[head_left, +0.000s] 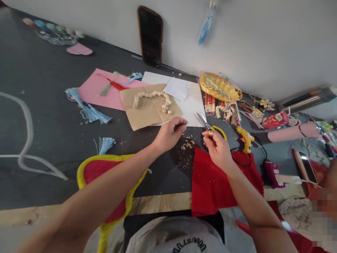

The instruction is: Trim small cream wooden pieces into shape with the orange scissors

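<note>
My left hand (171,134) is closed in a pinch, a tiny pale piece (187,124) showing at its fingertips. Close by on the right, my right hand (218,150) has its fingers curled together; a small tan spot shows at them, too small to name. Scissors (203,120) with yellow handles lie right behind its fingers, and I cannot tell whether the hand touches them. Small pale cut bits (187,143) are scattered on the dark table between and below the hands. Beyond, a curved row of cream bead-like clusters (152,94) rests on brown paper (147,114).
Red cloth (210,186) hangs over the front edge. A yellow-rimmed red fan (81,172) is under my left forearm. Blue tassels (89,109) lie left; a yellow basket (221,88), glue gun (246,138) and cords stand right. A phone (150,37) leans on the wall. Another person sits far right.
</note>
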The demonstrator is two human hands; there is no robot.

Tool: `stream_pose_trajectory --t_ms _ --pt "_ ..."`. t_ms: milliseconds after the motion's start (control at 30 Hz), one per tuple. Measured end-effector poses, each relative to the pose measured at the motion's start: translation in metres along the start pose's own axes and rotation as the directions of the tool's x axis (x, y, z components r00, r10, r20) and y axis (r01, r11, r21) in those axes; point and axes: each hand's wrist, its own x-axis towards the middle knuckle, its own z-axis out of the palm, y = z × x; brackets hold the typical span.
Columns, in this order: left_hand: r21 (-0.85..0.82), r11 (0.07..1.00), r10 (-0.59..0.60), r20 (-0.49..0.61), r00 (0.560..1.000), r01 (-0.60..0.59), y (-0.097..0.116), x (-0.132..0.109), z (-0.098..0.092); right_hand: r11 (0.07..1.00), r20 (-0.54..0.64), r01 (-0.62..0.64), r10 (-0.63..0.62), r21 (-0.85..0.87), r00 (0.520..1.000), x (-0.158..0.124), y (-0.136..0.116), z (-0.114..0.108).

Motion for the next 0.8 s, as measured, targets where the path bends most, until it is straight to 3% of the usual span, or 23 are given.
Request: stream_pose_trajectory --t_ms 100,233,533,800 --pt "-0.229 0.962 -0.110 0.168 0.980 0.148 0.010 -0.005 0.007 0.967 -0.103 -0.067 0.095 0.245 0.990 -0.010 0.004 0.008" --pt "-0.328 0.886 -0.223 0.318 0.921 0.328 0.020 -0.012 0.016 0.869 -0.150 -0.077 0.171 0.488 0.974 -0.013 0.006 0.018" --pt "-0.348 0.776 -0.347 0.461 0.817 0.526 0.030 -0.020 0.024 0.889 -0.136 0.009 0.060 0.459 0.989 -0.019 0.004 0.016" --pt "-0.280 0.829 -0.326 0.461 0.825 0.484 0.030 -0.021 0.024 0.852 -0.100 -0.001 0.062 0.523 0.993 -0.018 0.003 0.020"
